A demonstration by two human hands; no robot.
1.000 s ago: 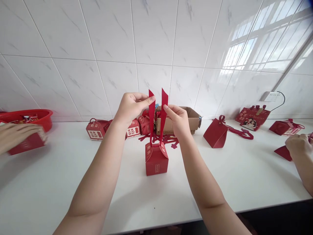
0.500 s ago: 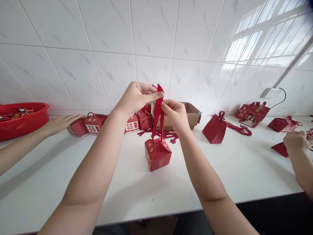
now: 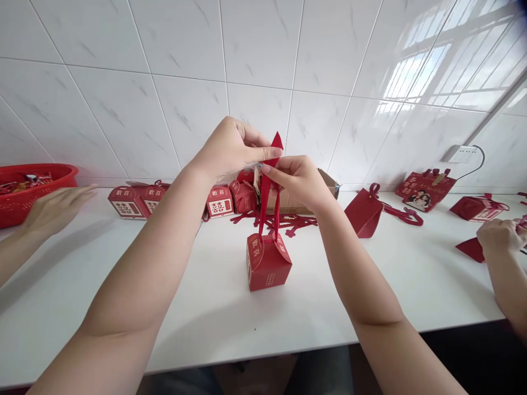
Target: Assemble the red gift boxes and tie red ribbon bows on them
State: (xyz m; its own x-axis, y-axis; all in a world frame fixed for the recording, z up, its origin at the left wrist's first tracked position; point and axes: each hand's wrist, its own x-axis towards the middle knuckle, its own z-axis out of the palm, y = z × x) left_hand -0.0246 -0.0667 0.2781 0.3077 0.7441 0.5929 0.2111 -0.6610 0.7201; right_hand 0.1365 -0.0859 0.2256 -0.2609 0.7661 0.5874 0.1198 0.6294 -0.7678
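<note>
A small red gift box with gold characters stands on the white table below my hands. From slots in its top rises a red ribbon, both strands drawn upward. Near the ribbon's upper end, my left hand pinches it between thumb and fingers, a pointed tip sticking up above. Just beneath and to the right, my right hand pinches the same ribbon. The fingertips of both hands almost meet, and part of the ribbon is hidden behind them.
Several red boxes line the wall, beside a cardboard box and loose red ties. Left stands a red basket, with a co-worker's hand before it. Right are a red bag-shaped box and another person's hand.
My right hand has risen closer to my left, and the ribbon's tip now points higher. At left, the co-worker's hand has drawn back from the row of boxes toward the basket.
</note>
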